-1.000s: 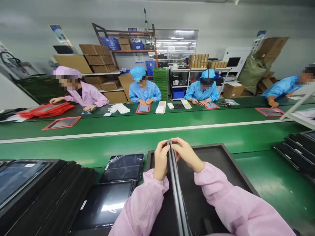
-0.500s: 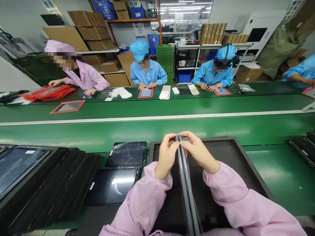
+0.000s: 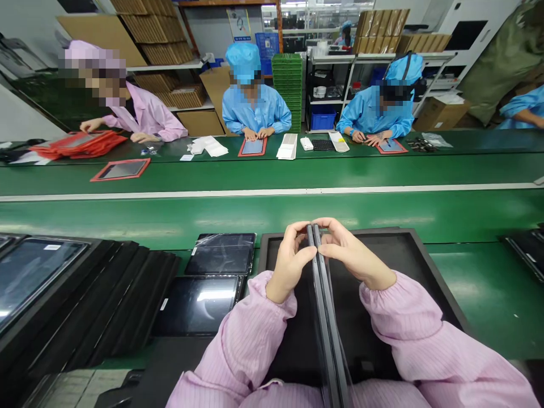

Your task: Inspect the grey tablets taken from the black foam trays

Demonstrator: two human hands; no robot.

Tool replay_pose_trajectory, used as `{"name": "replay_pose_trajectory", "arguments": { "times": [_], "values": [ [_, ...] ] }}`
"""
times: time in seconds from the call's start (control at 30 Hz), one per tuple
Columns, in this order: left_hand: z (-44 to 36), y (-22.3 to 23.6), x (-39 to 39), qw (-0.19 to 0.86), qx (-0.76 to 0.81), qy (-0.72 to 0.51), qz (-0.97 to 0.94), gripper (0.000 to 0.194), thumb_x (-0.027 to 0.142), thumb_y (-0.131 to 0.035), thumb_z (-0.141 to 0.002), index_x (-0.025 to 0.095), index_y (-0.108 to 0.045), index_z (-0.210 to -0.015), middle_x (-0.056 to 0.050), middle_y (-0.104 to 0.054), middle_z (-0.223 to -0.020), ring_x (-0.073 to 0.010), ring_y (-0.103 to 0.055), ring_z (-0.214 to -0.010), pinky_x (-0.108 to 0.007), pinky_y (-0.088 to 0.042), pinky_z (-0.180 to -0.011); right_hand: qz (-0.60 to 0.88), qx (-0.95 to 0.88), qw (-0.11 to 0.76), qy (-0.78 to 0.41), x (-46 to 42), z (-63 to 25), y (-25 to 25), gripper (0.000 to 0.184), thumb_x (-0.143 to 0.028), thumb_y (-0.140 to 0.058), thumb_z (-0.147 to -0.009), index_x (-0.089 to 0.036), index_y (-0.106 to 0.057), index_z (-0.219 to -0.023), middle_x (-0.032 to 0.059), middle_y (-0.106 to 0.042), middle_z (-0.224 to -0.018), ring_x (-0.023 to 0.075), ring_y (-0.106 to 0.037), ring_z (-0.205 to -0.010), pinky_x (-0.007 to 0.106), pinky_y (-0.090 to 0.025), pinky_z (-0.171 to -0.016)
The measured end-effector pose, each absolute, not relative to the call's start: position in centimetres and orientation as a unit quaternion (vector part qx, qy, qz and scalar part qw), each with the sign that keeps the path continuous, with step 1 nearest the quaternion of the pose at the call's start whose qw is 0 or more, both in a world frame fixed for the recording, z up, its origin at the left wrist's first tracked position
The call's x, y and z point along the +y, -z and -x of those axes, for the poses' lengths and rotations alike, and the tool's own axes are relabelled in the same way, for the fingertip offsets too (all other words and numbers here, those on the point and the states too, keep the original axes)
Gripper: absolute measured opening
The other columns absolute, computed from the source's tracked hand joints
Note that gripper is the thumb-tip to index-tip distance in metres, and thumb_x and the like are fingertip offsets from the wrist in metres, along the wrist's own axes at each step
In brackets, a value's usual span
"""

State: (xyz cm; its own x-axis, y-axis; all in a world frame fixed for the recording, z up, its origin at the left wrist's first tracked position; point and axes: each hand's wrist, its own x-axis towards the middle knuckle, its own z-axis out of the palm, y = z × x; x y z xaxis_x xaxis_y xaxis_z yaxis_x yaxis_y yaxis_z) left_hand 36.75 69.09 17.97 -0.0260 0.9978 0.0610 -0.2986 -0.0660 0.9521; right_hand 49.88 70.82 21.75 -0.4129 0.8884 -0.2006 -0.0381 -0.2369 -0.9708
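Observation:
Two thin tablets [image 3: 326, 317] stand on edge side by side, pressed together, with clear film showing along their edges. My left hand [image 3: 290, 258] grips them from the left near the far end, thumb and fingers closed on the edge. From the right, my right hand [image 3: 351, 252] pinches the same end. Beneath them lies a black tray [image 3: 391, 306] with a raised rim. To the left of it, two tablets [image 3: 199, 306] rest flat with dark glossy screens and small white labels. Both sleeves are pink.
Overlapping black trays [image 3: 106, 306] lean at the left, with a tablet [image 3: 34, 272] in the front one. More dark tablets [image 3: 527, 252] lie at far right. Across the green conveyor belt [image 3: 272, 215], several co-workers sit at a bench; red-framed panels [image 3: 121, 169] lie near them.
The view has tilted downward slightly. Both hands still hold the pair of tablets upright over the tray, with the right fingers a little more spread along the edge.

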Motion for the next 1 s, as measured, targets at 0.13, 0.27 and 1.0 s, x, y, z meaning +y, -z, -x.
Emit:
{"name": "replay_pose_trajectory", "arguments": {
  "times": [0.13,0.27,1.0],
  "values": [
    [-36.9,-18.5,69.1,0.554,0.414,-0.584,-0.426,0.037,0.023,-0.06,-0.058,0.02,-0.055,-0.095,-0.005,-0.058,-0.101,-0.0239,-0.056,-0.098,-0.038,-0.044,-0.086,0.417,-0.521,0.345,-0.66,70.9,-50.1,-21.8,0.042,-0.023,-0.061,-0.059,-0.022,-0.047,-0.1,-0.0069,-0.049,-0.063,0.0106,-0.047,-0.054,0.026,-0.045,-0.054],
    [-37.1,-18.8,69.1,0.549,0.417,-0.581,-0.432,0.036,0.021,-0.059,-0.058,0.02,-0.054,-0.094,-0.005,-0.056,-0.098,-0.0224,-0.056,-0.094,-0.038,-0.042,-0.088,0.422,-0.527,0.348,-0.651,70.9,-50.3,-21.6,0.041,-0.024,-0.061,-0.061,-0.022,-0.048,-0.1,-0.005,-0.051,-0.069,0.0108,-0.048,-0.056,0.027,-0.046,-0.057],
    [-38.0,-16.8,64.6,0.481,0.428,-0.586,-0.492,0.056,0.045,-0.051,-0.082,0.023,-0.042,-0.132,-0.008,-0.033,-0.147,-0.0247,-0.026,-0.137,-0.038,-0.019,-0.113,0.47,-0.607,0.407,-0.495,64.6,-50.8,-20.6,0.07,-0.028,-0.061,-0.073,-0.028,-0.032,-0.138,0.006,-0.031,-0.147,0.0242,-0.046,-0.12,0.039,-0.047,-0.094]
  ]
}}
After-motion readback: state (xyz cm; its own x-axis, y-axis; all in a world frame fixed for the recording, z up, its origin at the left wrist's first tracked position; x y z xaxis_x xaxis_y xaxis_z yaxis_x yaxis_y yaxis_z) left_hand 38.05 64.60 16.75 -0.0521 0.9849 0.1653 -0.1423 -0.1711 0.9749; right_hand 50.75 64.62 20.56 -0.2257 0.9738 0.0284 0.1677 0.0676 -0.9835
